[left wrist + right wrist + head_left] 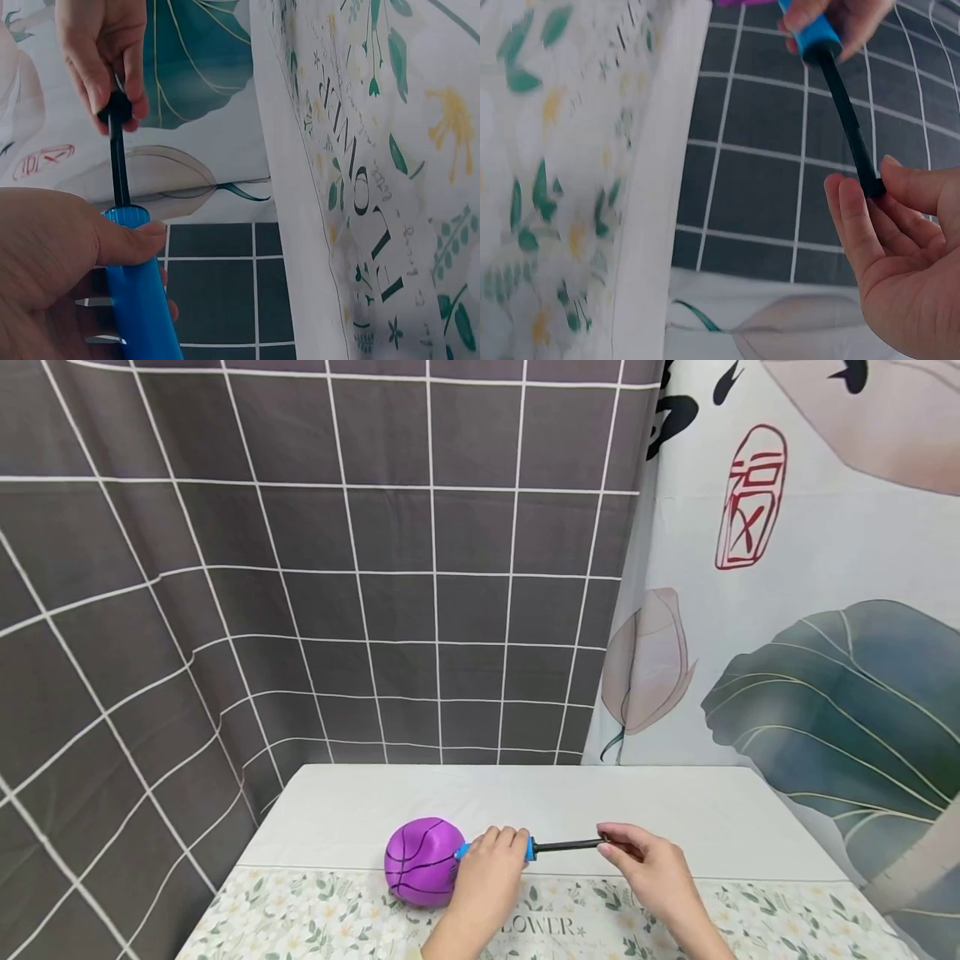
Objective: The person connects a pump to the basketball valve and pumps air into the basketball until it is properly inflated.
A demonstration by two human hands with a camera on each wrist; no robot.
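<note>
A purple ball [424, 862] with black basketball lines sits at the left on the table, its top dented in. Right beside it, my left hand [489, 877] grips the blue barrel [142, 300] of a small ball pump, thumb laid along it in the left wrist view. The barrel's left end overlaps the ball's edge in the head view. From the other end a black rod [566, 845] sticks out to the right. My right hand [654, 870] pinches the tip of that rod between thumb and fingers, as the right wrist view [907, 240] also shows.
Under the hands lies a table with a white back part [360, 802] and a flower-printed cloth [285, 918] in front. Dark gridded fabric [390, 610] hangs behind and at the left; a white curtain with leaf prints [675, 543] hangs at the right.
</note>
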